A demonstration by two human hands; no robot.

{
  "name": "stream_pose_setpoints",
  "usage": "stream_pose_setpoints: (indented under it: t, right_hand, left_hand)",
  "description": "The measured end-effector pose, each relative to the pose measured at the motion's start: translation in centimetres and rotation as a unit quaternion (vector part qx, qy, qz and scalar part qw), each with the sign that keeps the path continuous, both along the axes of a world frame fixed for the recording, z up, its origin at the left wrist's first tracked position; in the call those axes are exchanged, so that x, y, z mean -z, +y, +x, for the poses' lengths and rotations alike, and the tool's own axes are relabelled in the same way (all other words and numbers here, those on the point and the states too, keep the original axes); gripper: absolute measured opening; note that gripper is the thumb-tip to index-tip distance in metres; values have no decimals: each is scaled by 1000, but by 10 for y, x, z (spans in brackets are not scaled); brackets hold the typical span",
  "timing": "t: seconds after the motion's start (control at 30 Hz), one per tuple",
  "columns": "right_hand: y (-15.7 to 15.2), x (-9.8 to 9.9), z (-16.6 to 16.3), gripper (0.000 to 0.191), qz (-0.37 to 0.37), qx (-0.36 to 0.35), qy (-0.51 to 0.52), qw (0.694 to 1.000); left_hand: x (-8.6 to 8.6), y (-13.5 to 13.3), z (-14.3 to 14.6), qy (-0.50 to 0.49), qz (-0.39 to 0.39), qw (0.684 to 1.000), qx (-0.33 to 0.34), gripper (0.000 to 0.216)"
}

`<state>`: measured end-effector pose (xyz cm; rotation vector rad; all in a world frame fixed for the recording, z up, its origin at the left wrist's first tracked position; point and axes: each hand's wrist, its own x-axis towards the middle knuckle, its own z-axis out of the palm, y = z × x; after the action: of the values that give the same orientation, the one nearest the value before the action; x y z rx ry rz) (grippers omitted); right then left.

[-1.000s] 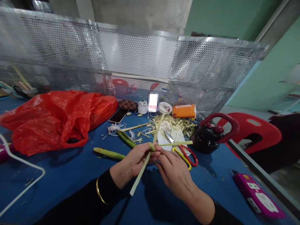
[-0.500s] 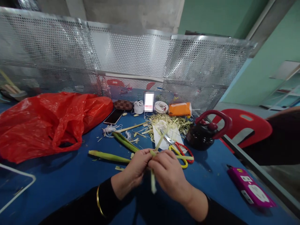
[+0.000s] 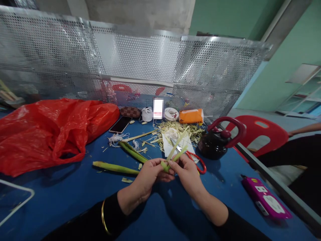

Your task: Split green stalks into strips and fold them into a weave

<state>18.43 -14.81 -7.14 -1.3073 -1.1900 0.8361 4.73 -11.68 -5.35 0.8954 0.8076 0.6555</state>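
Note:
Between my hands is a folded pale green leaf strip (image 3: 165,166), its two long ends pointing away from me. My left hand (image 3: 150,172) pinches the folded part from the left. The fingers of my right hand (image 3: 187,172) are closed on the strip from the right. Just beyond my right hand lie scissors (image 3: 200,164) with red and yellow handles, blades over a white paper (image 3: 167,147). Left of my hands are a long green stalk (image 3: 114,167) and another green stalk (image 3: 132,152), which runs behind my left fingers.
A black kettle (image 3: 213,145) stands to the right, near a purple packet (image 3: 265,197). Shredded plant scraps (image 3: 193,130), a tape roll (image 3: 172,114) and an orange packet (image 3: 191,116) lie behind. To the left are a phone (image 3: 120,124) and a red plastic bag (image 3: 57,130). A person sits at the far right.
The strip end that hung down toward me and the one pointing right now no longer show there; two ends point away. My right hand has turned, its fingers now farther forward.

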Motion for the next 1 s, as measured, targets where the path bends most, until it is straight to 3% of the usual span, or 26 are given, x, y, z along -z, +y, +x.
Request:
stream_pose_setpoints:
  t: [0.33, 0.47, 0.57, 0.63, 0.73, 0.87, 1.0]
  right_hand:
    - [2, -3, 4, 27, -39, -30, 72, 996]
    - [0, -5, 6, 25, -44, -18, -77, 996]
    - [-5, -11, 9, 27, -26, 8, -233, 972]
    - [-7, -16, 12, 20, 9, -24, -252, 967]
    - [-9, -26, 20, 6, 41, -138, -195, 970]
    - [-9, -37, 31, 19, 21, -259, -143, 955]
    - [-8, -36, 37, 24, 14, -298, -120, 947]
  left_hand:
    - [1, 5, -4, -6, 1, 999, 50, 30]
    - [-3, 5, -5, 24, -1, 999, 33, 28]
    - [-5, 7, -6, 25, -7, 1000, 9, 22]
    - [-6, 9, -7, 21, -20, 1000, -7, 16]
    - [-6, 12, -9, 16, -35, 999, -9, 13]
    - [-8, 12, -10, 23, -37, 999, 6, 12]
    - [-9, 12, -11, 37, -37, 999, 12, 11]
